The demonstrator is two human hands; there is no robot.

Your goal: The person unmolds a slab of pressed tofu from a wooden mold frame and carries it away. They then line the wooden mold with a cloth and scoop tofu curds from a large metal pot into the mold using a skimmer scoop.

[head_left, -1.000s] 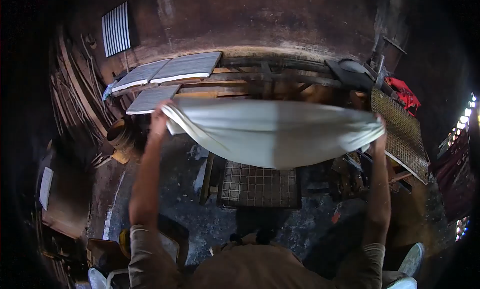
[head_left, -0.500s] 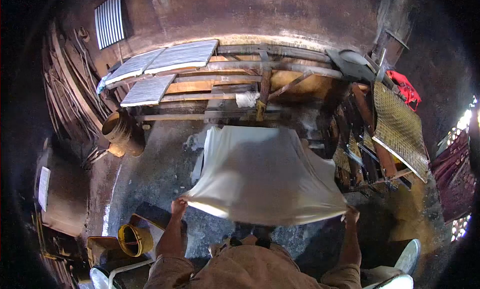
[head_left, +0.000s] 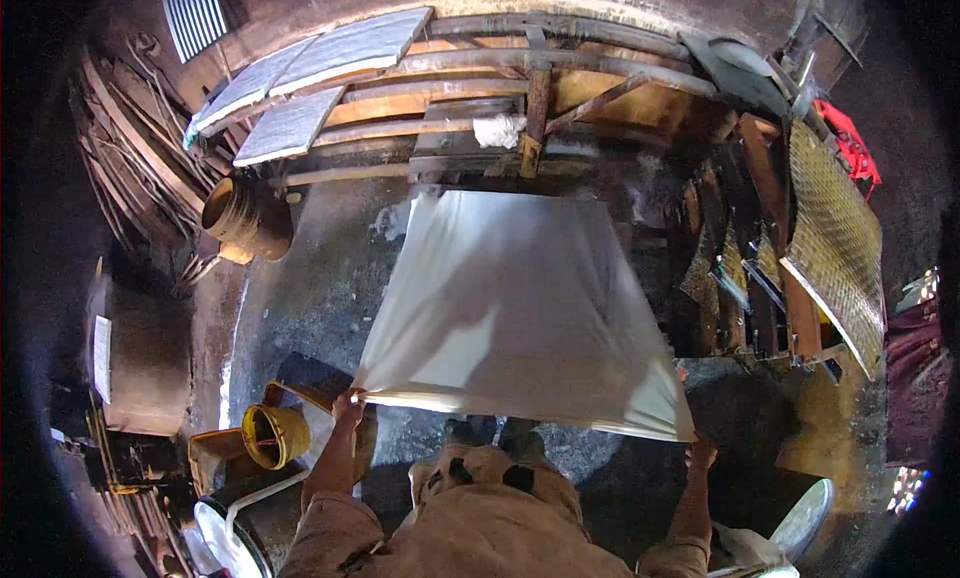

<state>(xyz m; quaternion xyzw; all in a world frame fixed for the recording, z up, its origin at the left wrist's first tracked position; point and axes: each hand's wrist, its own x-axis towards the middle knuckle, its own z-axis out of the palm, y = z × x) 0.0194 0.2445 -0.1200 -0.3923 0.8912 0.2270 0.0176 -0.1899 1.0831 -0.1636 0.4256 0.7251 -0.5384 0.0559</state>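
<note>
A large white cloth (head_left: 510, 308) is spread out in front of me, its far edge resting near the low wooden frame. At its near left corner, my left hand (head_left: 348, 410) is closed on the edge. My right hand (head_left: 702, 453) grips the near right corner, with the fingers pinched around the fabric. Between the two hands the near edge runs fairly straight, above the floor and in front of my feet. What bears the cloth underneath is hidden by it.
A wooden rack (head_left: 450, 88) with pale panels (head_left: 345, 53) stands at the back. Wooden sticks and a rusty drum (head_left: 245, 218) are on the left. Woven panels (head_left: 840, 243) lean at the right. A yellow bucket (head_left: 290, 433) sits near my left arm; metal basins flank me.
The cloth has gone from billowing and sagging to flatter and more stretched, with both hands still holding its corners. My view has tipped downward, so the surroundings sit higher.
</note>
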